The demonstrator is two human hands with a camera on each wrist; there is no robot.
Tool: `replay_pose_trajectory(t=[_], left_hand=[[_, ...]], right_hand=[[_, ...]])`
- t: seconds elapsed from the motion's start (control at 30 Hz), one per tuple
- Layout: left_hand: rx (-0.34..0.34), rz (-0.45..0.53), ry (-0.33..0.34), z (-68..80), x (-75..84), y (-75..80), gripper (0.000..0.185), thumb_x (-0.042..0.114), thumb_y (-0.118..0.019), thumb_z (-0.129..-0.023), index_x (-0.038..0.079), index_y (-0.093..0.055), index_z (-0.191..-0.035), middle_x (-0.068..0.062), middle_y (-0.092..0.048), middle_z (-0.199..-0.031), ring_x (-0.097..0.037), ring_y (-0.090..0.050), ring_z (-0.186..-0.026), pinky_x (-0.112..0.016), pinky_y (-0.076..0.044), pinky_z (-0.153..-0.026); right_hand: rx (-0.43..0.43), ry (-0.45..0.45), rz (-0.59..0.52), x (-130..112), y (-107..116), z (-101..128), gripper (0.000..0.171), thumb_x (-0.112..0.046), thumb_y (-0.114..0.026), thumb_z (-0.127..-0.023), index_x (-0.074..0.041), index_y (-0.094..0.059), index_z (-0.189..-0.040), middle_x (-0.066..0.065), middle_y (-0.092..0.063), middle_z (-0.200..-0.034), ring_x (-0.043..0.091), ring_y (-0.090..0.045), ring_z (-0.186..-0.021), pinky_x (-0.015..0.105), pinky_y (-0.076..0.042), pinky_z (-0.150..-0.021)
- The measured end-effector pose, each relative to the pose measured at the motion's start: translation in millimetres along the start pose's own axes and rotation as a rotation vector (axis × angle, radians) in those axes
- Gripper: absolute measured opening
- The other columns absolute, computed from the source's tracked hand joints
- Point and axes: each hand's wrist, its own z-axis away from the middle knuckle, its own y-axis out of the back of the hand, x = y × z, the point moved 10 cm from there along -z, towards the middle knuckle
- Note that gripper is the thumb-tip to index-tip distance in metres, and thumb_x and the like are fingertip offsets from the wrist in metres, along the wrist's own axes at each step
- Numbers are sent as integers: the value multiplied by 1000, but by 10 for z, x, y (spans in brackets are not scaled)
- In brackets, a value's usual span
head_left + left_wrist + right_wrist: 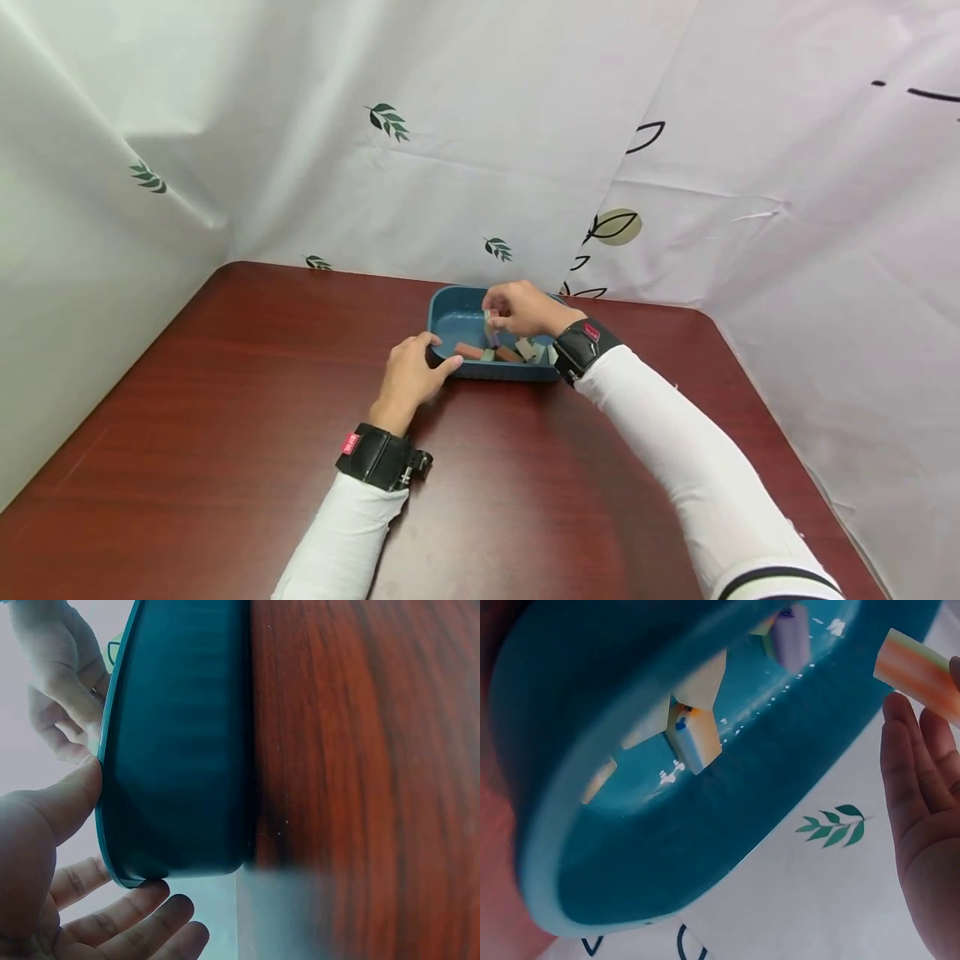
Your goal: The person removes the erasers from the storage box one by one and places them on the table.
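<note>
The right hand [525,308] hung over the blue tray [448,321], its fingertips pinched on a small block [491,317] held just above the tray floor. In the right wrist view that block [919,671] showed orange with a pale green edge, a short bar whose long axis ran across the fingers [907,757]. The block therefore lay directly below and within the right hand, well inside the tray's walls, toward the tray's middle.

The left hand [412,375] was at the tray's near left corner, thumb [67,795] pressed against the rim [112,750] and the other fingers spread loosely around the corner, steadying the tray rather than gripping anything. It was the farther hand from the block.

The tray sat on the dark red tabletop [262,433], near its far edge, long side running left to right across the person's view. More small blocks [495,353] lay loose along the tray's near and right side, below the right wrist; a reddish one [468,350] lay lengthwise with the tray. These were the closest things to the held block, with the left half of the tray floor bare. A white curtain with leaf prints [387,121] hung behind.
</note>
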Motion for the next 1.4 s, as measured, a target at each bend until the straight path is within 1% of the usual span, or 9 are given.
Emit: replay_pose_trajectory(t=[0.13,0.23,0.43,0.6,0.87,1.0,1.23,1.33,1.4], left_hand=[[0,-5,4,5,-6,-3,49,40,-71,-89,5,-61,-122,-18,-60,-121,-37,-52,-115,-50,-45,-92],[-8,-9,11,4,-11,-11,50,41,-70,-89,6,-61,-123,-18,-59,-123,-37,-51,-117,-51,-45,-93],[-19,-12,17,2,-24,-13,50,43,-69,-89,8,-61,-123,-17,-59,-126,-37,-51,-118,-51,-44,-95],[-21,-25,17,5,-27,-11,51,44,-69,-89,8,-60,-124,-17,-60,-125,-36,-53,-116,-50,-45,-92],[-4,-35,1,-21,-17,-3,51,44,-70,-88,8,-61,-123,-16,-61,-122,-34,-55,-112,-49,-46,-91],[-2,-44,4,-24,-25,0,51,44,-70,-88,9,-61,-123,-15,-62,-122,-33,-56,-109,-49,-47,-88],[-6,-64,5,-37,-29,-8,52,47,-69,-88,10,-61,-123,-14,-62,-121,-33,-57,-108,-49,-48,-87],[-6,-64,-1,-40,-20,-6,52,46,-69,-88,9,-61,-124,-14,-62,-121,-34,-56,-109,-49,-47,-87],[-1,-63,-2,-41,-20,-4,51,46,-69,-88,9,-61,-123,-14,-62,-121,-34,-56,-109,-49,-47,-87]], right_hand=[[81,2,-51,-1,96,113,19,-10,-67,-93,-1,-66,-109,3,-64,-86,17,-61,-79,35,-51,-74],[135,23,-52,-24,160,207,18,-10,-67,-93,-1,-66,-108,3,-65,-86,16,-62,-77,34,-51,-73],[250,39,-81,-74,244,376,17,-11,-67,-93,-2,-64,-107,1,-62,-82,14,-58,-70,33,-49,-66],[336,29,-180,-108,229,503,13,-10,-66,-93,-3,-65,-104,3,-63,-83,16,-62,-74,34,-48,-66],[415,-39,-329,-151,86,691,13,-8,-67,-92,-3,-68,-104,5,-65,-87,18,-64,-77,32,-51,-63],[412,-81,-419,-200,-52,747,14,-8,-67,-92,-2,-68,-104,6,-66,-90,16,-66,-77,31,-52,-62],[311,-135,-597,-316,-419,798,13,-5,-64,-92,2,-65,-102,10,-66,-86,20,-67,-70,37,-56,-63],[250,-146,-598,-380,-553,806,12,-4,-63,-92,2,-66,-102,9,-64,-89,18,-67,-69,35,-56,-65],[212,-157,-561,-413,-625,804,10,-5,-63,-93,0,-67,-101,6,-63,-88,14,-65,-67,30,-54,-64]])
